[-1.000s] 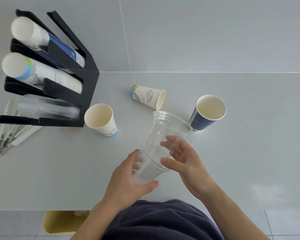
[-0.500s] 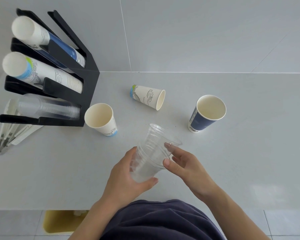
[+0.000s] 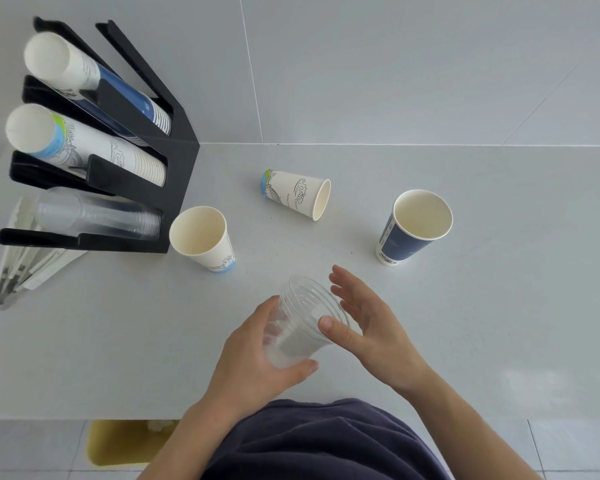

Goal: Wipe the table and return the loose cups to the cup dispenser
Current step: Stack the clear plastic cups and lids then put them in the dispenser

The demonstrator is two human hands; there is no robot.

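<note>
Your left hand (image 3: 257, 355) has its grip wrapped around the lower body of the nested clear plastic cups (image 3: 300, 322), thumb curled under the base. Your right hand (image 3: 368, 323) is spread wide: the thumb tip touches the rim and the fingers stand fanned just beside it, closed on nothing. The stack is in the air above the pale grey surface (image 3: 499, 323), well in front of the black 3-slot cup dispenser (image 3: 174, 161).

Relative to that dispenser, the white paper cup with a blue band (image 3: 201, 237) stands upright just beside its front corner, the white wave-print paper cup (image 3: 295, 194) lies on its side further to the right, and the navy paper cup (image 3: 413, 226) stands upright farthest right. The dispenser's lowest slot holds a row of clear plastic cups (image 3: 97, 216), which looks like where your stack belongs.

What could go wrong:
1. The clear walls are thin and slick; squeeze hard with 1 hand and they may buckle or the inner cup may pop loose.
2. Carrying the stack toward the dispenser, your forearm could clip the upright white cup and knock it over.
3. The cup on its side can roll if bumped.
4. Feeding the stack in at an angle could jam it against the row already there.
</note>
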